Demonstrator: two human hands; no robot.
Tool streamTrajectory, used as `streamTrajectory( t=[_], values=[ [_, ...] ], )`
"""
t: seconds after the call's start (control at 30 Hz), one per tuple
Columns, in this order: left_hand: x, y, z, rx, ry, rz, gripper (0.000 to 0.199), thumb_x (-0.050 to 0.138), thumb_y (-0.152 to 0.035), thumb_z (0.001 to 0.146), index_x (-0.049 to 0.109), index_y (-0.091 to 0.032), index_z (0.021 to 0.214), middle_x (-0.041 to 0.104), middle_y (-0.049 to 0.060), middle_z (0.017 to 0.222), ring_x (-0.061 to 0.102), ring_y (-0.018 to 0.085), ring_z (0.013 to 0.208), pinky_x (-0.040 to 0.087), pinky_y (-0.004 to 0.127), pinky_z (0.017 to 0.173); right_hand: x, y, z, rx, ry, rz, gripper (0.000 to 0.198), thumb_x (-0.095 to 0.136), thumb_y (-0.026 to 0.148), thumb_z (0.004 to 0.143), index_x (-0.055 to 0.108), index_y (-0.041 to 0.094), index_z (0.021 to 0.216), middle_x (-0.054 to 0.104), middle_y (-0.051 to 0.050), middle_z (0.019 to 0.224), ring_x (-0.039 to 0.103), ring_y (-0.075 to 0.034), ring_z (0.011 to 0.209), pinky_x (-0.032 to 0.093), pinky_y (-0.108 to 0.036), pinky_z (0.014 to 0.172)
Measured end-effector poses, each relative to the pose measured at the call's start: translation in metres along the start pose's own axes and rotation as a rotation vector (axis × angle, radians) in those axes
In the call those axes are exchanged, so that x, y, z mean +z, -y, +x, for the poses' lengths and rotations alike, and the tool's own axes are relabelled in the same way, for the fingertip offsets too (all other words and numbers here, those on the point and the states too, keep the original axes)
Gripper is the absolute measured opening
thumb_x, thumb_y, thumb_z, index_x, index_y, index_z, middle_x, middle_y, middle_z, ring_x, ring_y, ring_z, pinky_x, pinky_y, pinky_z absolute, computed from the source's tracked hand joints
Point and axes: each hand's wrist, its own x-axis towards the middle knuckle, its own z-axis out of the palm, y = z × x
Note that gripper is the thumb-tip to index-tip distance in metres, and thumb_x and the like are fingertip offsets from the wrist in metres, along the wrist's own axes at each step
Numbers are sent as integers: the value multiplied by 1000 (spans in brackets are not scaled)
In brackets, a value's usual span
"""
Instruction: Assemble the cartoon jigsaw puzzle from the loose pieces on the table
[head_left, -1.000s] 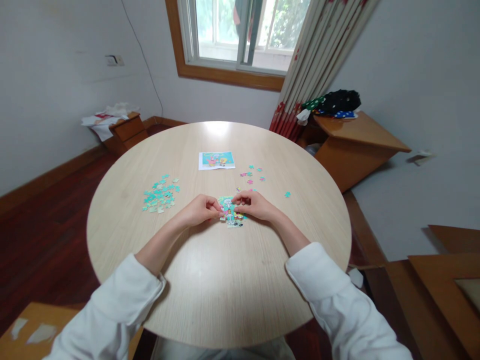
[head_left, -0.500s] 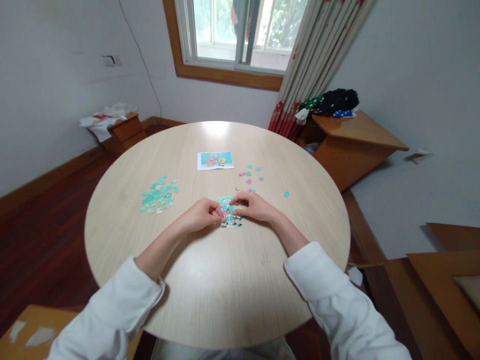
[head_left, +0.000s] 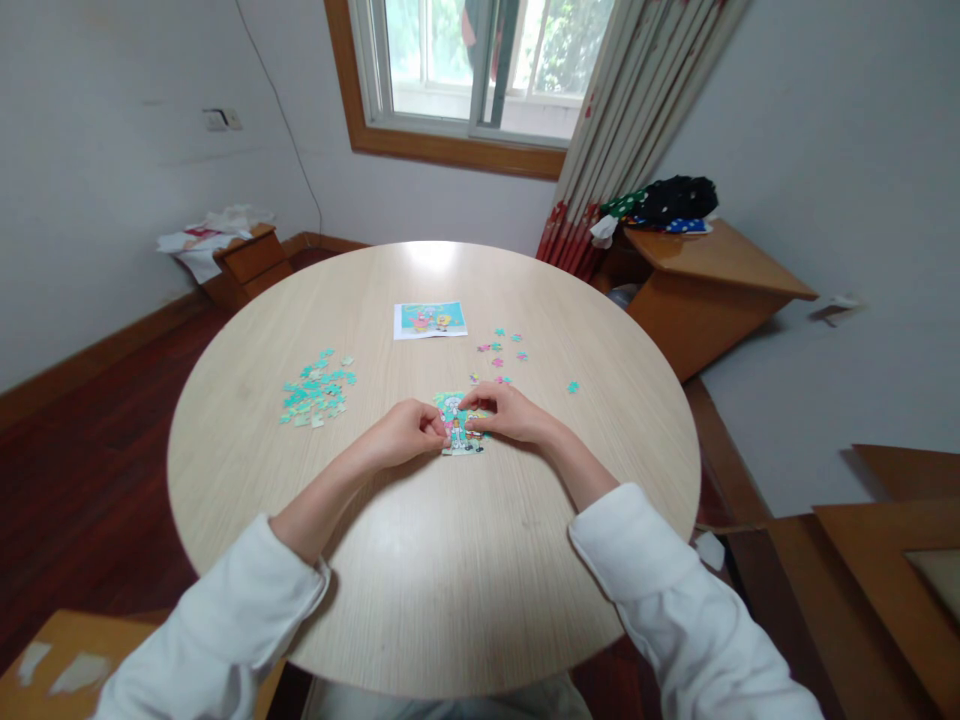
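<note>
A partly joined jigsaw puzzle (head_left: pixel 457 434) with cartoon figures on a turquoise ground lies flat on the round table (head_left: pixel 420 560), between my hands. At its left edge my left hand (head_left: pixel 415 430) is closed, fingers curled and the tips pinched against the border; a single piece in them cannot be made out. From the right, my right hand (head_left: pixel 507 410) reaches over the puzzle. Its thumb and forefinger are bent and rest on the picture, a small gap between them, covering the puzzle's right part.
Loose turquoise and pale green pieces (head_left: pixel 316 390) lie heaped at the left. Several scattered pieces (head_left: pixel 497 362) are beyond my right hand, and one lone piece (head_left: pixel 573 387) is farther right. A printed reference picture (head_left: pixel 430 320) lies behind the puzzle.
My left hand shifts very slightly at the puzzle's left edge. My right hand stays in place, and the loose pieces have not moved.
</note>
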Motion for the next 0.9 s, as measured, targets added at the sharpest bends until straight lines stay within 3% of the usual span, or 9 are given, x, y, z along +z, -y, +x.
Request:
streamTrajectory(
  t=[0.9],
  values=[
    [5,7,2,70,-21,191,20,59,-33,65,56,-14,60,53,-2,56,47,11,54,33,21,50,0,5,0,29,3,-8,30,69,16,63,67,15,92,58,-1,81,49,-12,74,42,-27,70]
  ],
)
